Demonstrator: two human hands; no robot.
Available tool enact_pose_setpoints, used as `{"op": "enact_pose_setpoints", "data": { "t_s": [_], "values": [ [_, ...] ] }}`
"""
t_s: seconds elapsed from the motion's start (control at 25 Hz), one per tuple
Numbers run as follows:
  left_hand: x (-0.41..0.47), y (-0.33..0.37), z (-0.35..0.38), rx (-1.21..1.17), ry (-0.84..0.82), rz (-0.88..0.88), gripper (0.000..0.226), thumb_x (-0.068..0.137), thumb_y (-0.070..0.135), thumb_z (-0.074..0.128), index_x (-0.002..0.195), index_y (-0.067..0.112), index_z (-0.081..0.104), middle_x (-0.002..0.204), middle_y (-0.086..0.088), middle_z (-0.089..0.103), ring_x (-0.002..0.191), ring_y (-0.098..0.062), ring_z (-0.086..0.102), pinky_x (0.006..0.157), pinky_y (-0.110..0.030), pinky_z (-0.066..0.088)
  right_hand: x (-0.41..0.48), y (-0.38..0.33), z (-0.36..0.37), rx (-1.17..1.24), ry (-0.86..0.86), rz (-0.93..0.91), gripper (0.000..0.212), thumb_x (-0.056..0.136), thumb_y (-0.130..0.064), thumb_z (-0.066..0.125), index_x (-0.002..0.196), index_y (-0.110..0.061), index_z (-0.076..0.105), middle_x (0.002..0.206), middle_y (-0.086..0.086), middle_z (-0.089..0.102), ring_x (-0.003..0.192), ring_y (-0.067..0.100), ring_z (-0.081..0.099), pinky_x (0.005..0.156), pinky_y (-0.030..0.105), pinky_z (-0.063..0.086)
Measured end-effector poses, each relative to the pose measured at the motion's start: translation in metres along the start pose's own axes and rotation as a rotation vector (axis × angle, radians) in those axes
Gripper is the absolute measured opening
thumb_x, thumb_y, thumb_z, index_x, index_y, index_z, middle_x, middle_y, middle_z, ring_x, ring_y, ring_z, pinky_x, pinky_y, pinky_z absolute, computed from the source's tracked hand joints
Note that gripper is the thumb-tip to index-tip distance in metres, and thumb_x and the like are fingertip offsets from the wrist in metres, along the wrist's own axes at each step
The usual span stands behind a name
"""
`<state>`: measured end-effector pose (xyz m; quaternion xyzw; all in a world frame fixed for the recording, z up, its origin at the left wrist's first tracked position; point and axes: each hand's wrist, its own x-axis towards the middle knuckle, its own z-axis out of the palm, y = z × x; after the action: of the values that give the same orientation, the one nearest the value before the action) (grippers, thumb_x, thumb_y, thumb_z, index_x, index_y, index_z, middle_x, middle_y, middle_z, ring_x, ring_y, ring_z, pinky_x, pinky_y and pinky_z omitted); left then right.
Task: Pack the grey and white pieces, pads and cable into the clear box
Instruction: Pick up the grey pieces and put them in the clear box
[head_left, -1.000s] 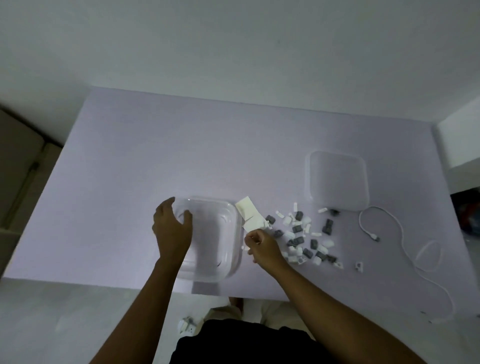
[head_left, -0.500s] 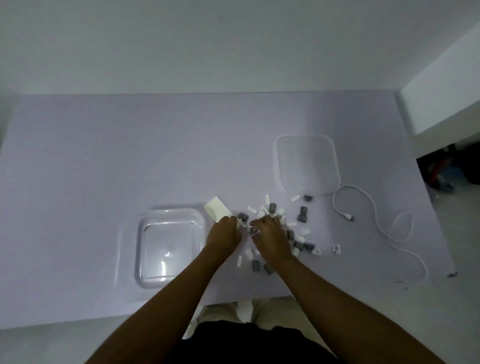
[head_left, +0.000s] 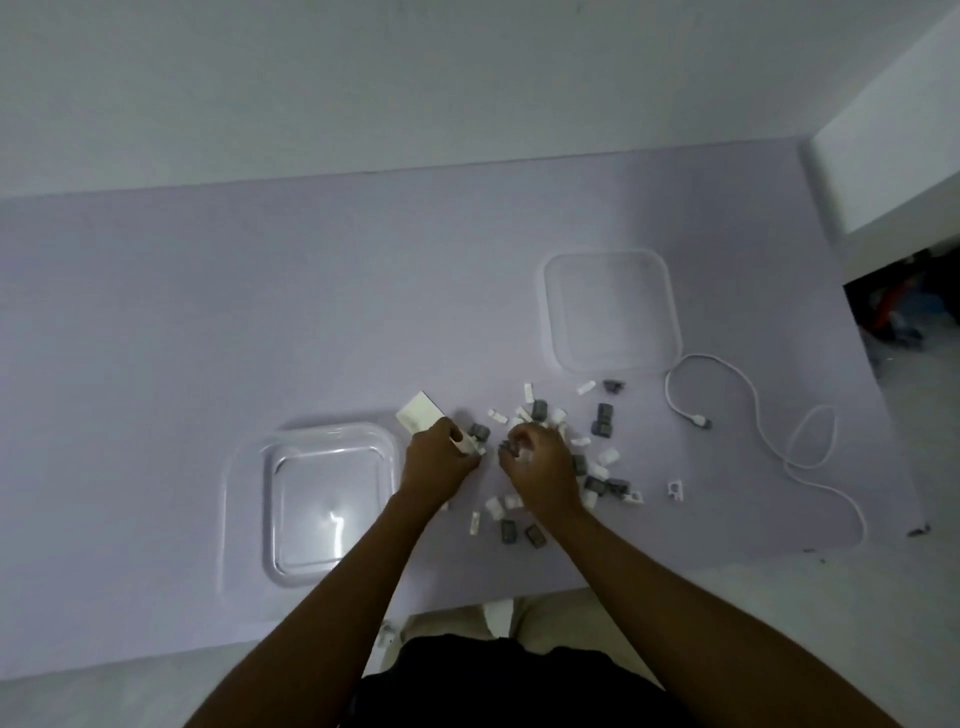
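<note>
- Grey and white pieces (head_left: 605, 421) lie scattered on the near-right part of the lilac worktop (head_left: 260, 286). None is in the clear box (head_left: 254, 493) yet.
- A second ago our left hand (head_left: 436, 460) rested on the box. It has since crossed right to the pile, so both hands now work at gathering and the box stands unheld.
- Our view has swung too, so the box now shows at the near left instead of under our hands.
- Left fingers (head_left: 453, 432) are curled onto the near end of the white pads (head_left: 420, 413), which jut out far-left of the hand, just beside the box's right rim.
- Our right hand (head_left: 543, 470) has its fingers (head_left: 511, 449) bunched over a few small pieces. How many it holds we cannot tell.
- We judge packing is only starting: a first handful is being scooped up, and the drop into the box comes next.
- The box looks rigid and glossy, square with rounded corners and a bright glare on its floor. Its matching lid (head_left: 610, 312) lies flat, farther away on the right.
- The pieces look like small, hard, blocky plastic. The pads are thin, flat and matte.
- A limp, smooth white cable (head_left: 700, 422) loops across the far-right worktop, well apart from both hands, with its plug end near the lid.
</note>
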<state>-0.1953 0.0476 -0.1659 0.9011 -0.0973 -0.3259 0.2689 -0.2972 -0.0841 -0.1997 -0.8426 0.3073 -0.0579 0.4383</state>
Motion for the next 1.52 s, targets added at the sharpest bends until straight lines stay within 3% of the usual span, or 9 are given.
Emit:
{"op": "enact_pose_setpoints", "data": {
  "t_s": [0.12, 0.24, 0.36, 0.48, 0.6, 1.04, 1.24, 1.4, 1.52],
  "values": [
    [0.011, 0.010, -0.008, -0.249, -0.048, -0.092, 0.022, 0.082, 0.026, 0.074, 0.091, 0.009, 0.062, 0.081, -0.007, 0.071, 0.071, -0.021, 0.068, 0.064, -0.030, 0.054, 0.009, -0.007, -0.017, 0.636, 0.088, 0.396, 0.015, 0.088, 0.004, 0.055, 0.082, -0.010, 0.058, 0.083, 0.014, 0.070, 0.074, 0.024, 0.065, 0.066, 0.032, 0.052],
    [0.024, 0.019, -0.010, -0.378, -0.123, -0.197, 0.008, 0.087, 0.010, 0.057, 0.091, 0.004, 0.061, 0.079, -0.014, 0.069, 0.063, -0.025, 0.066, 0.053, -0.033, 0.055, 0.024, -0.009, -0.036, 1.143, 0.160, 0.655, 0.025, 0.089, 0.004, 0.038, 0.071, -0.008, 0.051, 0.062, 0.011, 0.059, 0.056, 0.025, 0.051, 0.057, 0.031, 0.044],
    [0.036, 0.021, -0.006, -0.096, -0.092, -0.127, 0.015, 0.089, 0.021, 0.051, 0.087, 0.008, 0.059, 0.085, -0.009, 0.064, 0.081, -0.031, 0.062, 0.065, -0.037, 0.051, 0.036, -0.001, -0.041, 0.774, 0.209, 0.591, 0.037, 0.094, -0.012, 0.054, 0.059, -0.015, 0.046, 0.054, 0.002, 0.043, 0.051, 0.017, 0.037, 0.048, 0.026, 0.034],
    [0.039, 0.027, 0.002, 0.157, -0.098, -0.040, 0.043, 0.087, 0.047, 0.060, 0.101, 0.007, 0.058, 0.096, -0.014, 0.066, 0.092, -0.035, 0.063, 0.068, -0.033, 0.044, 0.046, 0.011, -0.033, 0.206, 0.161, 0.353, 0.034, 0.090, -0.025, 0.070, 0.063, -0.017, 0.051, 0.058, -0.004, 0.051, 0.055, 0.012, 0.047, 0.058, 0.028, 0.039],
    [0.042, 0.031, 0.011, 0.275, -0.112, 0.013, 0.045, 0.085, 0.044, 0.067, 0.106, 0.004, 0.057, 0.104, -0.018, 0.065, 0.098, -0.036, 0.064, 0.069, -0.032, 0.043, 0.057, 0.016, -0.026, -0.058, 0.042, 0.317, 0.025, 0.085, -0.036, 0.073, 0.083, -0.014, 0.061, 0.076, 0.003, 0.065, 0.071, 0.019, 0.060, 0.064, 0.033, 0.050],
    [0.046, 0.028, 0.019, 0.184, -0.135, 0.050, 0.031, 0.085, 0.028, 0.070, 0.099, 0.006, 0.054, 0.094, -0.014, 0.064, 0.085, -0.031, 0.063, 0.061, -0.030, 0.041, 0.074, 0.018, -0.024, -0.377, -0.109, 0.176, 0.027, 0.085, -0.034, 0.073, 0.088, -0.008, 0.068, 0.096, 0.014, 0.065, 0.084, 0.032, 0.065, 0.072, 0.041, 0.053],
    [0.033, 0.028, 0.016, -0.039, -0.067, 0.064, 0.032, 0.081, 0.034, 0.076, 0.085, 0.012, 0.053, 0.081, -0.006, 0.064, 0.073, -0.018, 0.058, 0.060, -0.025, 0.042, 0.055, 0.023, -0.037, -0.127, -0.039, 0.200, 0.031, 0.078, -0.036, 0.081, 0.085, -0.008, 0.072, 0.080, 0.005, 0.071, 0.072, 0.018, 0.065, 0.066, 0.031, 0.053],
    [0.020, 0.023, 0.007, -0.193, -0.210, 0.082, 0.031, 0.078, 0.030, 0.078, 0.079, 0.009, 0.056, 0.078, -0.010, 0.072, 0.064, -0.023, 0.060, 0.061, -0.038, 0.047, 0.026, 0.022, -0.055, 0.510, 0.129, 0.567, 0.032, 0.079, -0.035, 0.082, 0.087, -0.005, 0.076, 0.071, 0.003, 0.067, 0.052, 0.011, 0.052, 0.049, 0.024, 0.040],
    [0.003, 0.026, -0.001, -0.454, -0.385, 0.014, 0.014, 0.085, 0.016, 0.069, 0.092, 0.013, 0.058, 0.082, -0.013, 0.075, 0.043, -0.013, 0.043, 0.044, -0.024, 0.033, -0.003, 0.026, -0.074, 0.946, 0.089, 0.736, 0.024, 0.086, -0.034, 0.075, 0.092, -0.011, 0.075, 0.087, 0.010, 0.073, 0.044, 0.010, 0.039, 0.041, 0.022, 0.027]
  ]
}}
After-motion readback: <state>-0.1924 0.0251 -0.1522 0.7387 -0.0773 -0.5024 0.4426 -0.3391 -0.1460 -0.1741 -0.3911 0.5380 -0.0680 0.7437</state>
